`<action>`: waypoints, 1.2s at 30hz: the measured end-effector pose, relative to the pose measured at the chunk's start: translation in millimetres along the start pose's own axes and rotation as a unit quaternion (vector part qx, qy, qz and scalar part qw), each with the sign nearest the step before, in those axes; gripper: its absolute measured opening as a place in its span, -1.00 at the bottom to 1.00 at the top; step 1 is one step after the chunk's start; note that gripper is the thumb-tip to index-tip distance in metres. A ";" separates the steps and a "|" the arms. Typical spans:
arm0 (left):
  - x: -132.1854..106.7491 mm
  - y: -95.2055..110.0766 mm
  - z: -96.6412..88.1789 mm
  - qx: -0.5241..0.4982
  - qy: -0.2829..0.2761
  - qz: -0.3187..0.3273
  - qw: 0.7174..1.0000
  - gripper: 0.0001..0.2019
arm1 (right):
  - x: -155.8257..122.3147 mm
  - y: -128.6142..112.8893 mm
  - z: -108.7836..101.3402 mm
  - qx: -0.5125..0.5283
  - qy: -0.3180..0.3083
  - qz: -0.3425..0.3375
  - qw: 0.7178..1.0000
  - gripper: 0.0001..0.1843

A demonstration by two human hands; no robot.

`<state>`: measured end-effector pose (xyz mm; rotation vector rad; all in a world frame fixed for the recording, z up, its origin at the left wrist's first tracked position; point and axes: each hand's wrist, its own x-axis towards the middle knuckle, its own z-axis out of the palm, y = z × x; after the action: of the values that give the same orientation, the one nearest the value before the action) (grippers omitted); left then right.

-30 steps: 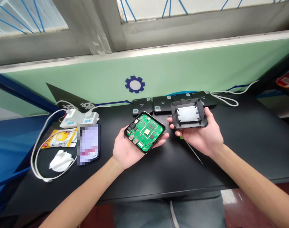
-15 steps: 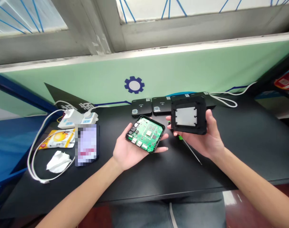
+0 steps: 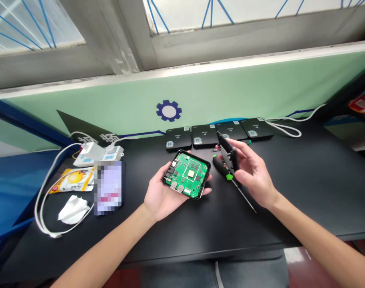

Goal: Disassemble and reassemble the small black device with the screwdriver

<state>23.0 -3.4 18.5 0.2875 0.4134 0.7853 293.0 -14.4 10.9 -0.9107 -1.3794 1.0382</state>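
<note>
My left hand (image 3: 162, 192) holds an opened set-top box (image 3: 188, 174) from below, fingers under and around its black casing. Its green circuit board faces up, with ports along the side nearest me. In my right hand (image 3: 252, 172) is the box's black cover (image 3: 229, 153), gripped at the edge and tilted almost upright, so its metal plate faces left toward the board. The two parts are apart. Beneath the cover, a black and green screwdriver (image 3: 221, 166) lies on the table, its shaft pointing toward me. A second, smaller tool behind the cover is mostly hidden.
Several closed black boxes (image 3: 178, 139) stand in a row against the green wall. To the left are a white power strip (image 3: 112, 155), a yellow snack packet (image 3: 76, 180), a blurred phone (image 3: 109, 188), crumpled tissue (image 3: 74, 210) and a looped white cable (image 3: 38, 208). Another white cable (image 3: 287, 130) lies back right.
My right hand has turned the cover from facing me to nearly edge-on, uncovering the boxes behind and the screwdriver handle. The left hand keeps the opened box in nearly the same place.
</note>
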 end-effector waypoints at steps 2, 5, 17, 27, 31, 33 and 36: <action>1.1 0.0 -2.6 -0.010 0.013 -0.012 1.000 -0.38 | -0.2 -2.8 0.6 -0.097 -0.001 -0.040 0.994 -0.16; 3.5 0.1 -6.4 -0.007 0.010 -0.034 0.999 -0.43 | -0.9 -7.0 3.7 -0.225 -0.007 -0.106 0.969 -0.13; 3.2 -1.0 -3.3 0.058 -0.003 -0.017 0.998 -0.37 | -5.3 0.3 7.5 -0.241 0.039 -0.121 0.962 -0.24; 3.9 -5.8 -5.8 0.084 -0.014 -0.012 0.996 -0.33 | -2.9 8.7 5.2 -0.100 0.217 -0.132 0.962 -0.27; 4.8 -5.2 -8.5 0.080 -0.012 -0.015 0.997 -0.32 | 6.8 -3.8 -0.3 0.056 0.205 -0.016 0.977 -0.43; 4.7 -4.8 -8.9 0.077 -0.017 -0.018 0.997 -0.32 | 12.4 -8.6 -5.1 0.142 0.163 0.085 0.973 -0.32; 4.3 -4.2 -8.1 0.079 -0.020 -0.018 0.996 -0.31 | 17.1 -10.0 -9.6 0.203 0.125 0.166 0.957 -0.31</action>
<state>24.6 -2.3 8.6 0.4421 0.4428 0.7113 301.7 -0.5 25.6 -0.9415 -0.7762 1.3480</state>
